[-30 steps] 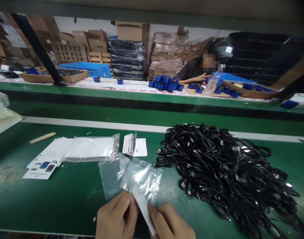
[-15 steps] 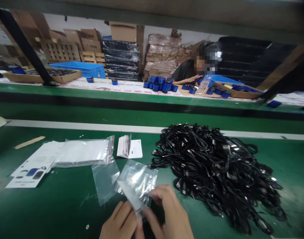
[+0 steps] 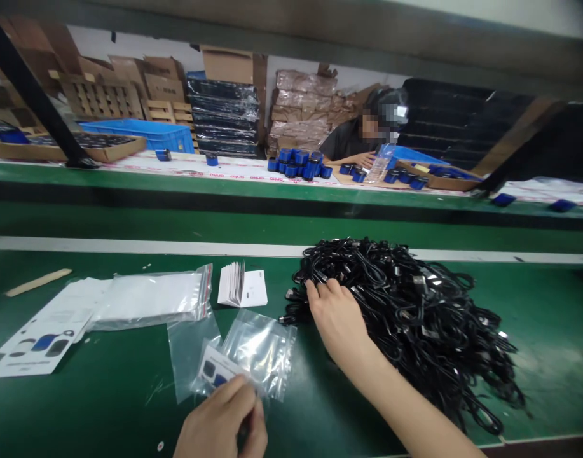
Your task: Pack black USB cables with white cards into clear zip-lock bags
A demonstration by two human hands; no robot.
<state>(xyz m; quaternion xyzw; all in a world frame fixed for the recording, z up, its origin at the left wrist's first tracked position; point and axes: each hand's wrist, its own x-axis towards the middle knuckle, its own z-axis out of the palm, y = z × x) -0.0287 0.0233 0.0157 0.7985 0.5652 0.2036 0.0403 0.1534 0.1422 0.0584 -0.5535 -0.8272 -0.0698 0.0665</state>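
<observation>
My left hand [image 3: 224, 420], closed, pinches a small clear plastic bag [image 3: 198, 383] with a printed card [image 3: 218, 367] that appears to be inside it. Dark and blue device pictures show on the card. My right hand [image 3: 336, 312] reaches to the near left side of a big pile of coiled black cables [image 3: 410, 318]. Its fingers curl down into the cables, and the fingertips are hidden among them. Flat clear zip bags [image 3: 262, 350] lie just beyond my left hand, beside another clear bag [image 3: 191, 343].
Left of the bags lie a packed bag of white sheets [image 3: 148, 298] and printed leaflets [image 3: 38, 350]. A fanned-open booklet [image 3: 253, 289] stands behind. Blue round items [image 3: 298, 164] sit on the raised shelf, where a co-worker [image 3: 348, 140] sits opposite. A wooden stick [image 3: 38, 282] lies far left.
My right hand has left the small bag and moved forward and right into the cable pile. My left hand keeps the bag, now turned so the card's pictures show. The view has shifted slightly.
</observation>
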